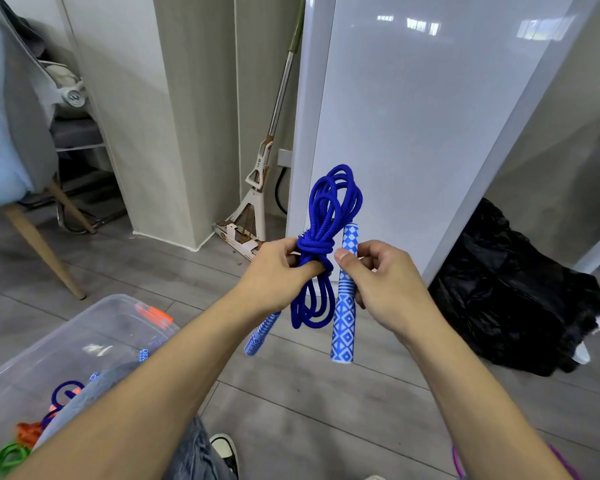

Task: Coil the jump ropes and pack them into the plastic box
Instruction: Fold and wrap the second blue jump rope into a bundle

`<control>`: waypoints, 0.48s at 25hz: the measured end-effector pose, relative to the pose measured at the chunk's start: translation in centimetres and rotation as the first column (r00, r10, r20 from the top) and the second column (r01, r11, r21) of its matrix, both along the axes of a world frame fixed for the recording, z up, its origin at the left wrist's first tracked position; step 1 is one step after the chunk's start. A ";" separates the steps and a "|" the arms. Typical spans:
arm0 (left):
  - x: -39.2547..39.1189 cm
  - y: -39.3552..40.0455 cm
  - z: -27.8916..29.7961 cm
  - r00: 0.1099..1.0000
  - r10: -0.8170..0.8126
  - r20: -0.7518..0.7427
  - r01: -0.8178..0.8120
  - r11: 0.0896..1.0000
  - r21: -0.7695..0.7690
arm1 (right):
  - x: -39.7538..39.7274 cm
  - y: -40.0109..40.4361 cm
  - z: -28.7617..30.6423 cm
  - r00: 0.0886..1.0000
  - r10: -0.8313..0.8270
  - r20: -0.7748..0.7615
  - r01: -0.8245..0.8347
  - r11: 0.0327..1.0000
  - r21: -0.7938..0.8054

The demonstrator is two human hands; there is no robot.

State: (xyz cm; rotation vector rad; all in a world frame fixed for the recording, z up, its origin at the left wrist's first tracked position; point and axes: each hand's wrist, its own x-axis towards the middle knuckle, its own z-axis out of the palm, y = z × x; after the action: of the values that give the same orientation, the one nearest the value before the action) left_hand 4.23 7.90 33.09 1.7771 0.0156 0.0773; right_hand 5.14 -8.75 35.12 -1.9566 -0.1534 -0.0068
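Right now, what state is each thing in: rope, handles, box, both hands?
Blue jump rope: coiled, wrapped at the middle, held up.
Patterned handle: upright, in the right hand's grip.
Second handle: hanging below the left hand.
Plastic box: open, on the floor, other ropes inside.
Left hand: grips the coil's wrapped middle.
Right hand: pinches the handle.

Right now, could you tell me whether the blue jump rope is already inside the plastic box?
No, the blue jump rope is held up by both hands, apart from the plastic box.
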 end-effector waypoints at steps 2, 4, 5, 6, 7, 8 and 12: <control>-0.1 -0.1 0.2 1.000 -0.008 0.027 0.006 0.998 0.067 | -0.2 0.6 -0.3 0.995 -0.054 0.083 0.059 0.997 -0.057; -0.1 -0.3 0.2 0.999 -0.017 0.044 0.012 0.995 0.101 | -0.2 1.0 -0.5 0.987 -0.094 0.128 0.106 0.990 -0.092; -0.2 -0.2 0.2 0.998 -0.022 0.051 0.016 0.994 0.107 | 0.0 0.9 -0.6 0.984 -0.105 0.144 0.120 0.988 -0.099; -0.1 -0.2 0.2 0.998 -0.016 0.059 0.009 0.994 0.113 | 0.2 0.6 -0.6 0.979 -0.110 0.169 0.129 0.986 -0.105; -0.1 0.0 0.3 0.998 0.000 0.069 -0.009 0.992 0.129 | 0.4 0.3 -0.5 0.973 -0.119 0.199 0.142 0.984 -0.107; 0.0 0.2 0.4 0.997 0.024 0.080 -0.036 0.988 0.153 | 0.6 -0.1 -0.5 0.965 -0.135 0.224 0.160 0.983 -0.095; -0.2 0.2 0.7 0.992 0.096 0.081 -0.115 0.955 0.274 | 1.7 -1.7 -0.5 0.942 -0.214 0.258 0.231 0.972 -0.038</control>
State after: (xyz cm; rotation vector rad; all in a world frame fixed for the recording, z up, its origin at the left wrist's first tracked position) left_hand 4.02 8.06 33.81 2.0545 0.0543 0.2259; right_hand 6.81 -10.47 34.57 -2.0264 -0.0992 -0.4057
